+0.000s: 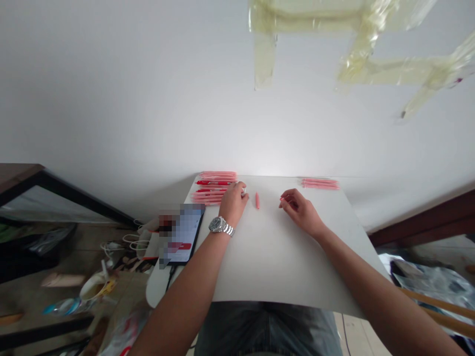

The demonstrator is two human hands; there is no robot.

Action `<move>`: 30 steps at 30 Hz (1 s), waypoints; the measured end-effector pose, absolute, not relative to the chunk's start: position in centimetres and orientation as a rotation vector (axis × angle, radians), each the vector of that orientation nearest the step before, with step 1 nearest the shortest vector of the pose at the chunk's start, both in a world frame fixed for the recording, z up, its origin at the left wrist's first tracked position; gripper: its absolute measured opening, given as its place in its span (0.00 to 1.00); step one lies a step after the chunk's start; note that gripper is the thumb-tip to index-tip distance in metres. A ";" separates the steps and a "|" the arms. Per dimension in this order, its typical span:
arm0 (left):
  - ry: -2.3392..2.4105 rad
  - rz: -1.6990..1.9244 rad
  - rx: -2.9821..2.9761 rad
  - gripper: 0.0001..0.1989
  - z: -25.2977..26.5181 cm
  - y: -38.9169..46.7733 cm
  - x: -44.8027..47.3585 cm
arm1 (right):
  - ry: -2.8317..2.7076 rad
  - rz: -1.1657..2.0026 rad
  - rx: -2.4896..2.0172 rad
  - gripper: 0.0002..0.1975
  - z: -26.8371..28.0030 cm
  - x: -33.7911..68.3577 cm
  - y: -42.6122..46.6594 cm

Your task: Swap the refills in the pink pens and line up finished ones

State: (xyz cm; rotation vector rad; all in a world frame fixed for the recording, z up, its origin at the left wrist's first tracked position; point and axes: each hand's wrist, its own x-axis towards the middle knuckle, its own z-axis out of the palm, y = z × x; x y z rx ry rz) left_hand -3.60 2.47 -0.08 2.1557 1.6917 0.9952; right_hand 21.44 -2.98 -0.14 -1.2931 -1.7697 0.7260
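My left hand [232, 205], with a metal watch on its wrist, is closed at the right end of a pile of pink and red pens [208, 197]. A small whitish piece shows by its fingertips, too small to name. Just right of that hand, a short pink pen part [257, 200] lies by itself on the white table [267, 257]. Across from it, my right hand [300, 211] hovers over the table with thumb and fingers pinched. A tiny pink bit shows at the fingertips; its kind is unclear.
Against the wall at the back right lies a row of pink pens [321, 184]. A tablet or large phone [183, 235] with a cable rests at the table's left edge. Cables, a cup [92, 286] and a bottle [64, 307] are down on the left.
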 end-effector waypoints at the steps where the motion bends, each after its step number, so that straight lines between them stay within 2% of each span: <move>1: 1.700 0.987 2.155 0.10 -0.1 2.5 -3.6 | -1.768 0.727 -1.291 0.11 -0.1 21.4 -3.0; 12: 1.707 0.993 2.158 0.09 -0.2 2.6 -3.6 | -1.776 0.731 -1.292 0.12 -0.1 21.4 -3.1; 21: 1.638 1.119 2.164 0.08 0.1 2.6 -3.8 | -1.804 0.597 -1.308 0.12 0.3 21.3 -3.0; 30: 1.024 1.160 2.039 0.10 1.4 0.3 -1.2 | -1.791 0.686 -1.270 0.12 -0.1 21.2 -3.1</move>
